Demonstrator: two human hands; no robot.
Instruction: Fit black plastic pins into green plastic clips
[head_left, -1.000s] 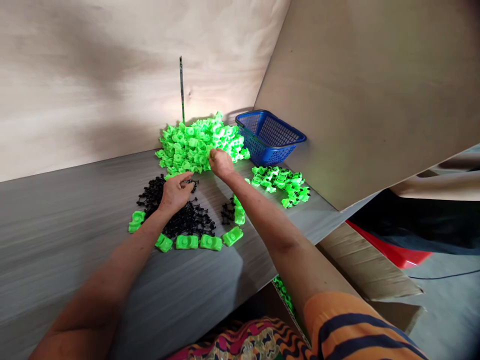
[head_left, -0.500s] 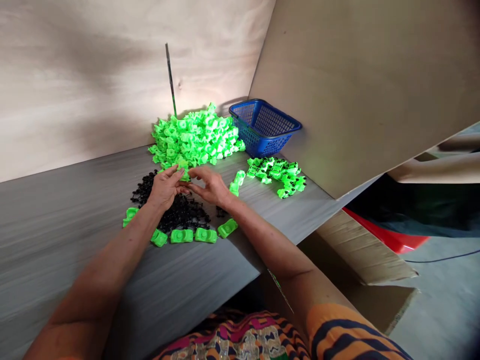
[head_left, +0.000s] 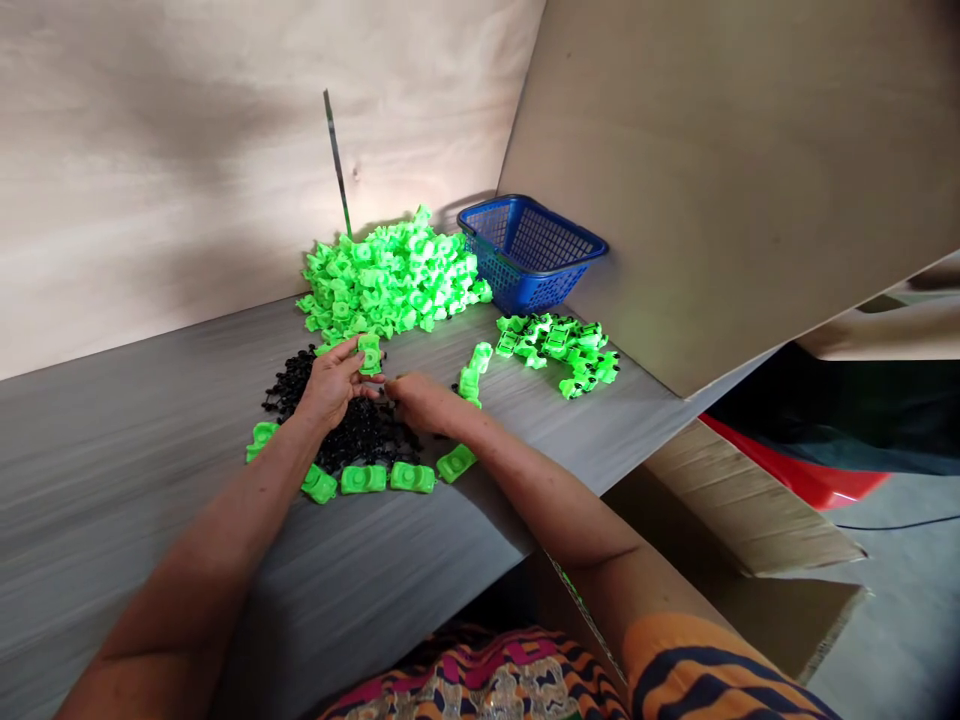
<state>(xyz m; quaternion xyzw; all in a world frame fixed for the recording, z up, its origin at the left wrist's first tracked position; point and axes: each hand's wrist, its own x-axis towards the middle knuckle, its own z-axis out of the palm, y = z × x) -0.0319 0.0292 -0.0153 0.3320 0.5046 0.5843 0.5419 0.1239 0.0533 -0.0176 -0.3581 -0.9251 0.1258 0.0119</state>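
The left hand (head_left: 328, 385) pinches a green car body (head_left: 369, 354) between thumb and fingertips, holding it just above the black parts (head_left: 352, 425), a heap spread near the middle of the tabletop (head_left: 112, 470). The right hand (head_left: 420, 400) rests on the right side of that heap, fingers curled together toward the left hand; whether it grips a black piece cannot be told.

Along the near side of the black parts lies a row of green cars (head_left: 379, 477) — set side by side, curving toward the front edge. A large green pile (head_left: 386, 275) sits toward the far edge against the back board (head_left: 187, 180), with a thin metal rod (head_left: 337, 165) standing behind it. A blue basket (head_left: 532, 250) stands in the far right corner, just beside that pile and against the leaning side board (head_left: 712, 170). In front of the basket, near the right edge, lies a smaller cluster (head_left: 559, 350) of green cars with black pieces on them — and two stray cars (head_left: 472, 375) lie between it and the right hand.
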